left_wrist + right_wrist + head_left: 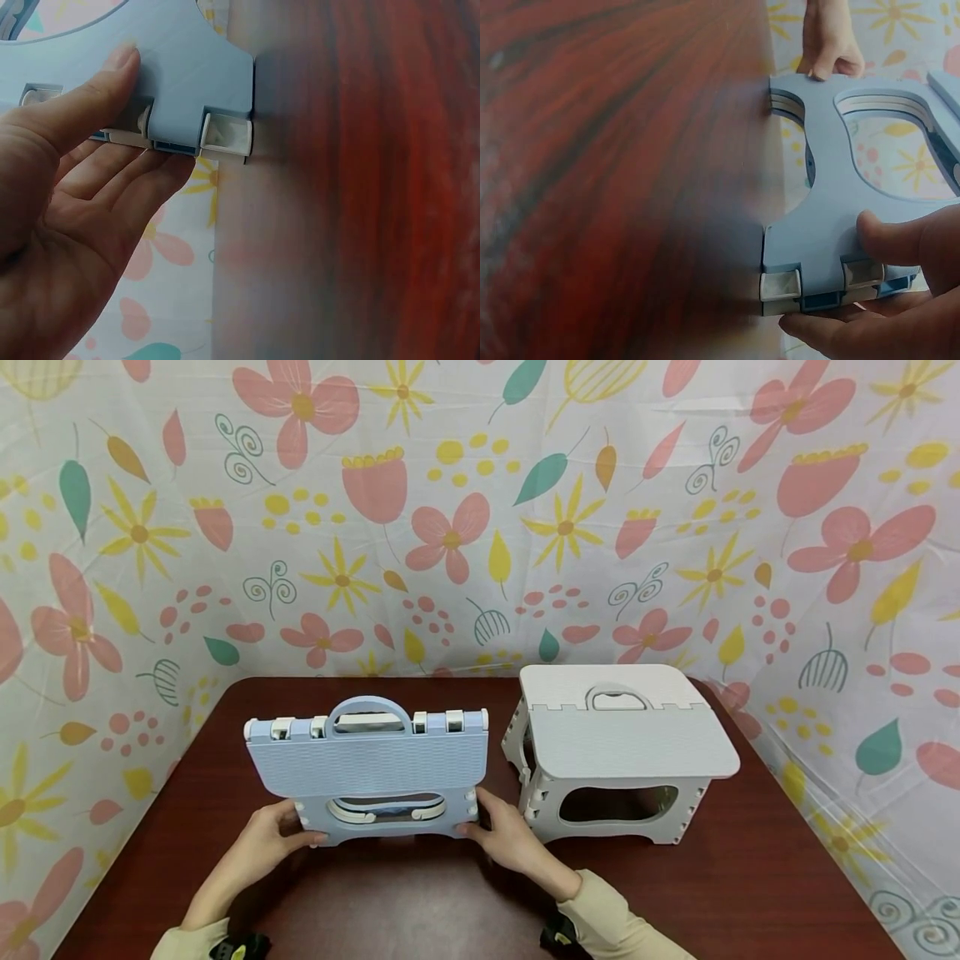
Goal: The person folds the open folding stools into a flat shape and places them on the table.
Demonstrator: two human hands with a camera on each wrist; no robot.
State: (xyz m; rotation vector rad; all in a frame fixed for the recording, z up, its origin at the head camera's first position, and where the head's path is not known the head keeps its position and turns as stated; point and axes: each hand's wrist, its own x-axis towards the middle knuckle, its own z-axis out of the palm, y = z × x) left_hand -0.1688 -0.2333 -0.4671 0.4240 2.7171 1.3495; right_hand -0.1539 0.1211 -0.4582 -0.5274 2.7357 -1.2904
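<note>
A light blue folding step stool [367,764] stands on the dark red-brown table, its top folded partway with the carrying handle uppermost. My left hand [264,841] grips the stool's left lower edge; in the left wrist view its thumb [105,82] lies on the front leg panel and the fingers go behind. My right hand [506,833] grips the opposite edge, thumb [889,236] on the front panel, fingers beneath the hinged side. White hinge pieces [780,286] show along that edge. The far side of the stool is hidden.
A white folding step stool [630,752] stands opened out on the right of the table [420,902], close to my right hand. Behind hangs a cloth [450,568] printed with flowers and leaves, which also covers both sides.
</note>
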